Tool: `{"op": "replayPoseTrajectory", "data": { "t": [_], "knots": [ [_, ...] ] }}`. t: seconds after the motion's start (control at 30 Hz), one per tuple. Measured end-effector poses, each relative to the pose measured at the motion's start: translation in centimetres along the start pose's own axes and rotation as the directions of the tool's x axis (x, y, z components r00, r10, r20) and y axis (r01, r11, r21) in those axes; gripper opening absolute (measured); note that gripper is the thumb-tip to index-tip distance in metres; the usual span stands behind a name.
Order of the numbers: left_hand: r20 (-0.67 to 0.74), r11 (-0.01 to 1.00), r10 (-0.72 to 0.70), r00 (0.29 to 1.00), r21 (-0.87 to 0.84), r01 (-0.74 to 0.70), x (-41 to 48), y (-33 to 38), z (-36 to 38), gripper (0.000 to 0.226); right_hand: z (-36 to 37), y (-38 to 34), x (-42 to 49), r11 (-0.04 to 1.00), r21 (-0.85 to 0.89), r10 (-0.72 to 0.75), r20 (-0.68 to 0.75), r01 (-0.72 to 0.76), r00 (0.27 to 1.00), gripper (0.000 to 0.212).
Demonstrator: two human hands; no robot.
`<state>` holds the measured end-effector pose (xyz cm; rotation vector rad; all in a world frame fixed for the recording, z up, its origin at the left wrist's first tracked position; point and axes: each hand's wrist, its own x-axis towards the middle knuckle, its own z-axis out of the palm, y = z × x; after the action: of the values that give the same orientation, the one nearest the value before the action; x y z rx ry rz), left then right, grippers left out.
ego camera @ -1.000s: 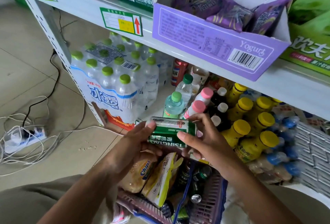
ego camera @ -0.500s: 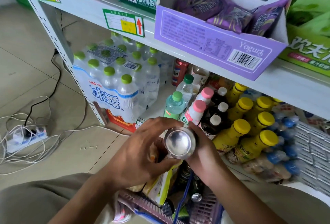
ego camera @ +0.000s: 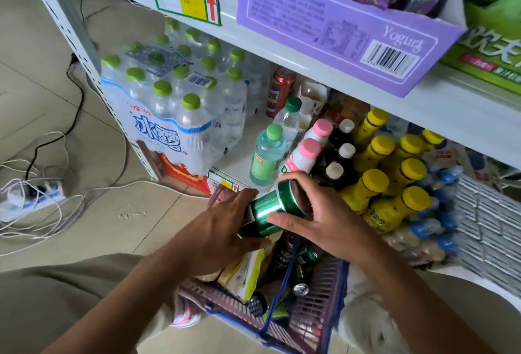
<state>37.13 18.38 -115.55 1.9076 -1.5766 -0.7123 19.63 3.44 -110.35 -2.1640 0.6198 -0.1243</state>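
A green beer can (ego camera: 275,210) lies tilted between both hands, one end pointing up and away toward the shelf. My left hand (ego camera: 222,226) grips its lower end from the left. My right hand (ego camera: 318,215) curls over its upper end, thumb under the can's side. Both hands hover above a purple plastic shopping basket (ego camera: 313,317) that holds snack packets (ego camera: 245,272) and several dark cans (ego camera: 298,289). The can is just in front of the lowest shelf's edge.
On the low shelf stand a wrapped pack of water bottles (ego camera: 174,105), a green-capped bottle (ego camera: 267,153), pink-capped bottles (ego camera: 304,153), dark bottles and yellow-capped bottles (ego camera: 394,181). A purple yogurt box (ego camera: 338,26) sits on the shelf above. A power strip with cables (ego camera: 31,198) lies on the floor at left.
The can has been turned in both hands: a second ago its side faced me, then its silver end pointed at me, now it lies tilted with one end toward the shelf.
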Motion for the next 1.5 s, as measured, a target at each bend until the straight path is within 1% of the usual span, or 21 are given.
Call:
{"op": "replayPoseTrajectory", "data": {
  "t": [0.07,0.1,0.13,0.17,0.23,0.3,0.37,0.4,0.43,0.47,0.53,0.67,0.77,0.87,0.9,0.97,1.03,1.27,1.3,1.4,1.5],
  "knots": [
    [0.218,0.998,-0.064,0.974,0.026,0.059,0.6,-0.2,0.9,0.054,0.5,0.9,-0.4,0.981,-0.188,0.070,0.091,-0.052,0.993,0.059],
    [0.349,0.992,-0.117,0.930,0.076,0.096,0.8,-0.4,1.6,0.051,1.2,1.5,-0.6,0.950,-0.306,0.107,0.133,-0.062,0.985,0.061],
    [0.453,0.979,-0.177,0.874,0.175,0.108,0.9,-0.8,2.3,0.052,2.2,2.3,-0.8,0.915,-0.399,0.144,0.186,-0.059,0.972,0.065],
    [0.522,0.951,-0.247,0.816,0.294,0.100,0.8,-1.3,3.0,0.056,3.2,3.2,-1.0,0.886,-0.460,0.185,0.250,-0.052,0.950,0.070],
    [0.569,0.881,-0.366,0.736,0.468,0.077,0.1,-2.2,4.1,0.064,5.1,5.8,-1.6,0.840,-0.541,0.286,0.382,-0.038,0.879,0.077],
    [0.571,0.837,-0.426,0.702,0.544,0.066,-0.5,-2.8,4.5,0.061,6.4,8.7,-2.3,0.779,-0.621,0.448,0.451,-0.089,0.772,0.079],
    [0.561,0.821,-0.443,0.700,0.568,0.064,-0.6,-2.9,4.3,0.062,7.3,11.6,-3.1,0.707,-0.691,0.587,0.453,-0.153,0.671,0.086],
    [0.551,0.824,-0.434,0.713,0.562,0.067,-0.4,-2.8,4.0,0.064,7.7,13.0,-3.4,0.673,-0.721,0.623,0.430,-0.166,0.653,0.086],
    [0.543,0.831,-0.422,0.726,0.551,0.071,-0.2,-2.7,3.8,0.066,8.1,14.2,-3.6,0.640,-0.745,0.649,0.393,-0.187,0.651,0.086],
    [0.532,0.839,-0.405,0.743,0.539,0.071,0.0,-2.7,3.6,0.067,8.5,15.3,-3.8,0.617,-0.758,0.661,0.351,-0.213,0.663,0.086],
    [0.532,0.847,-0.391,0.751,0.527,0.068,0.2,-2.6,3.6,0.069,9.5,17.5,-3.9,0.594,-0.758,0.662,0.270,-0.270,0.699,0.086],
    [0.550,0.843,-0.394,0.736,0.536,0.051,0.2,-2.7,4.2,0.071,12.1,21.4,-3.7,0.623,-0.668,0.626,0.114,-0.407,0.771,0.083],
    [0.562,0.842,-0.392,0.729,0.537,0.038,0.1,-3.0,4.7,0.071,13.7,24.4,-4.0,0.624,-0.620,0.617,0.017,-0.475,0.787,0.078],
    [0.567,0.845,-0.386,0.727,0.534,0.031,0.3,-3.2,5.0,0.073,14.8,26.7,-5.0,0.568,-0.644,0.582,-0.126,-0.512,0.804,0.063],
    [0.566,0.844,-0.386,0.728,0.535,0.033,0.3,-3.3,5.0,0.074,15.0,27.0,-5.3,0.553,-0.640,0.578,-0.166,-0.533,0.799,0.053],
    [0.563,0.841,-0.392,0.727,0.539,0.036,0.4,-3.3,5.0,0.077,15.2,27.3,-5.5,0.536,-0.631,0.589,-0.196,-0.561,0.784,0.031],
    [0.566,0.841,-0.393,0.724,0.540,0.034,0.4,-3.2,5.2,0.079,15.2,27.3,-5.4,0.518,-0.650,0.598,-0.190,-0.557,0.778,0.019],
    [0.576,0.840,-0.405,0.710,0.541,0.041,0.4,-2.9,5.2,0.079,15.9,28.4,-5.4,0.556,-0.612,0.616,-0.151,-0.562,0.773,0.018],
    [0.572,0.839,-0.406,0.712,0.542,0.042,0.4,-2.7,5.1,0.079,15.8,28.2,-5.6,0.568,-0.614,0.620,-0.118,-0.547,0.776,0.018],
    [0.562,0.843,-0.388,0.731,0.537,0.034,0.5,-2.4,4.6,0.076,14.4,24.3,-5.9,0.594,-0.650,0.638,0.023,-0.474,0.769,0.018],
    [0.551,0.839,-0.382,0.742,0.543,0.030,1.0,-1.8,3.5,0.071,13.2,19.2,-5.4,0.629,-0.701,0.634,0.211,-0.337,0.744,0.020]
  ]
}}
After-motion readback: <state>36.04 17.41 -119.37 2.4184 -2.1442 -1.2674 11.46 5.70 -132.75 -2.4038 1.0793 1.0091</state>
